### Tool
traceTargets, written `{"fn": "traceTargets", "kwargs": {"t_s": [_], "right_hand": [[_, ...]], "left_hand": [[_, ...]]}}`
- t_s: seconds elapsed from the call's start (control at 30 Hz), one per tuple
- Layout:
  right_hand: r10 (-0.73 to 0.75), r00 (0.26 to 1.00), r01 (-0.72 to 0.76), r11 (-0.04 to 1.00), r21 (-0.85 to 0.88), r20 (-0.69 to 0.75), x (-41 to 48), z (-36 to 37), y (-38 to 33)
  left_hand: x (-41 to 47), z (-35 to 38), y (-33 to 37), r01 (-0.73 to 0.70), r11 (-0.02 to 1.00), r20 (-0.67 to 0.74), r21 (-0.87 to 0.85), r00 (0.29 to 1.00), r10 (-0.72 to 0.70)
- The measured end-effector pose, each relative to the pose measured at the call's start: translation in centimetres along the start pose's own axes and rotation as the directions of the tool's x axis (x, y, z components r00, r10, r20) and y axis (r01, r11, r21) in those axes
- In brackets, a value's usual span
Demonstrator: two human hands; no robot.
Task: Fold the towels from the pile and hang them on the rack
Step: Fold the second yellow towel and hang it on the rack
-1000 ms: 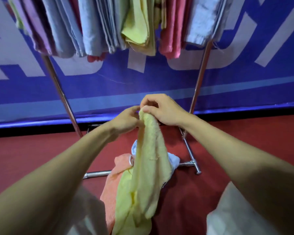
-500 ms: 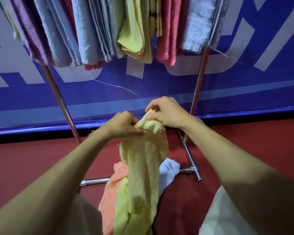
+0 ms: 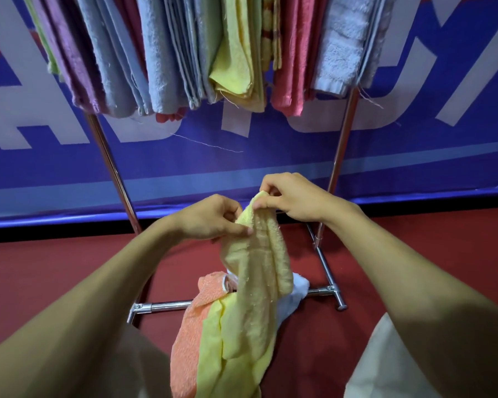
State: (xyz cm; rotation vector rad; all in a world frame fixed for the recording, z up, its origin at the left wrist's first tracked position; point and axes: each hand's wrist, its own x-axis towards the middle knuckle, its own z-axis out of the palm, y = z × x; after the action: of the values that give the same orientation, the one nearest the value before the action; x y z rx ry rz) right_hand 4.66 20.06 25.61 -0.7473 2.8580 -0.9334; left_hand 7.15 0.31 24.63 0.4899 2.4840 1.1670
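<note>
Right hand (image 3: 295, 198) fingers pinch top of yellow towel (image 3: 259, 271); left hand (image 3: 213, 218) pinches just beside, a bit lower. Towel hangs long way down (bunched, not flat). Rack (image 3: 341, 145) up ahead; pile (image 3: 204, 326) below.

The rack (image 3: 340, 145) loses its top rail beyond the upper edge, which also crops the hanging towels (image 3: 233, 47) above their lower halves. The pale yellow towel (image 3: 259, 282) covers most of the pile (image 3: 193, 334) beneath it, leaving only slivers of orange, yellow and white, and its upper corner is buried in the fingers of the left hand (image 3: 210, 216) and right hand (image 3: 293, 196). The lettering on the blue banner (image 3: 414, 156) is cropped and partly screened by cloth, making it unreadable.
</note>
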Motion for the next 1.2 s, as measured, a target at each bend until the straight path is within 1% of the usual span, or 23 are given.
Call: {"fn": "traceTargets", "kwargs": {"t_s": [0.07, 0.13, 0.2, 0.23, 0.3, 0.37, 0.5, 0.6, 0.7, 0.73, 0.83, 0.87, 0.9, 0.97, 1.03, 1.1, 1.2], "right_hand": [[0.015, 1.000, -0.015, 0.999, 0.036, -0.012, -0.1, 0.2, 0.3], [0.032, 0.997, -0.026, 0.996, 0.087, -0.070, 0.1, 0.4, 0.6], [0.056, 0.990, -0.044, 0.995, 0.090, -0.132, 0.2, 0.7, 0.8], [0.070, 0.988, -0.059, 0.995, 0.081, -0.139, 0.3, 0.8, 0.9], [0.081, 0.992, -0.074, 0.995, 0.074, -0.094, 0.2, 1.1, 0.9], [0.046, 0.997, -0.041, 0.996, 0.077, -0.058, 0.2, 1.3, 1.0], [-0.015, 0.992, 0.034, 0.987, 0.154, -0.127, 0.5, 1.3, 0.7], [-0.040, 0.988, 0.065, 0.984, 0.167, -0.148, 0.8, 1.3, 0.4], [-0.029, 0.990, 0.049, 0.989, 0.142, -0.135, 0.7, 1.3, 0.4], [-0.023, 0.990, 0.041, 0.991, 0.128, -0.140, 0.7, 1.2, 0.5], [0.010, 0.980, 0.011, 0.994, 0.106, -0.199, 0.7, 1.0, 1.1], [0.025, 0.973, 0.000, 0.994, 0.107, -0.228, 0.7, 0.9, 1.2], [0.037, 0.964, -0.007, 0.994, 0.114, -0.262, 0.8, 0.7, 1.3], [0.051, 0.943, -0.006, 0.991, 0.135, -0.328, 0.7, 0.3, 1.5], [0.048, 0.935, -0.002, 0.992, 0.130, -0.350, 0.6, 0.0, 1.8], [0.030, 0.960, -0.009, 0.997, 0.076, -0.279, 0.5, 0.1, 2.1], [0.014, 0.988, -0.012, 1.000, 0.014, -0.154, 0.5, 0.9, 2.2]], "left_hand": [[-0.2, -0.1, 0.0, -0.018, 1.000, -0.092, 0.021, 0.996, 0.020], [-0.2, -0.5, -0.2, -0.036, 0.999, -0.195, 0.036, 0.980, 0.043], [-0.2, -0.7, -0.2, -0.040, 0.999, -0.233, 0.006, 0.972, 0.040], [-0.3, -0.8, -0.2, -0.033, 0.999, -0.227, -0.003, 0.973, 0.032], [-0.4, -0.8, -0.6, -0.003, 1.000, -0.193, 0.002, 0.981, 0.003], [-0.5, -0.8, -1.1, 0.022, 1.000, -0.150, -0.018, 0.988, -0.025], [-0.7, -0.8, -1.6, 0.056, 0.989, -0.041, -0.134, 0.997, -0.062], [-0.9, -0.8, -1.4, 0.039, 0.986, 0.013, -0.160, 0.999, -0.037], [-1.0, -0.7, -1.8, 0.011, 0.989, 0.026, -0.144, 1.000, -0.007], [-0.9, -0.7, -2.0, 0.004, 0.993, 0.013, -0.117, 1.000, -0.003], [-0.8, -0.6, -2.5, -0.006, 0.999, -0.009, 0.042, 1.000, 0.006], [-0.8, -0.4, -2.6, -0.015, 0.999, -0.021, 0.047, 1.000, 0.016], [-0.7, -0.2, -2.6, -0.028, 1.000, -0.049, 0.009, 0.998, 0.028], [-0.4, 0.1, -2.5, -0.065, 0.983, -0.160, -0.170, 0.986, 0.038], [-0.3, -0.2, -1.6, -0.113, 0.930, -0.280, -0.349, 0.960, 0.012], [-0.4, -0.8, -0.8, -0.153, 0.873, -0.339, -0.462, 0.941, -0.015], [-0.4, -1.2, 0.0, -0.218, 0.813, -0.402, -0.539, 0.915, -0.022]]}}
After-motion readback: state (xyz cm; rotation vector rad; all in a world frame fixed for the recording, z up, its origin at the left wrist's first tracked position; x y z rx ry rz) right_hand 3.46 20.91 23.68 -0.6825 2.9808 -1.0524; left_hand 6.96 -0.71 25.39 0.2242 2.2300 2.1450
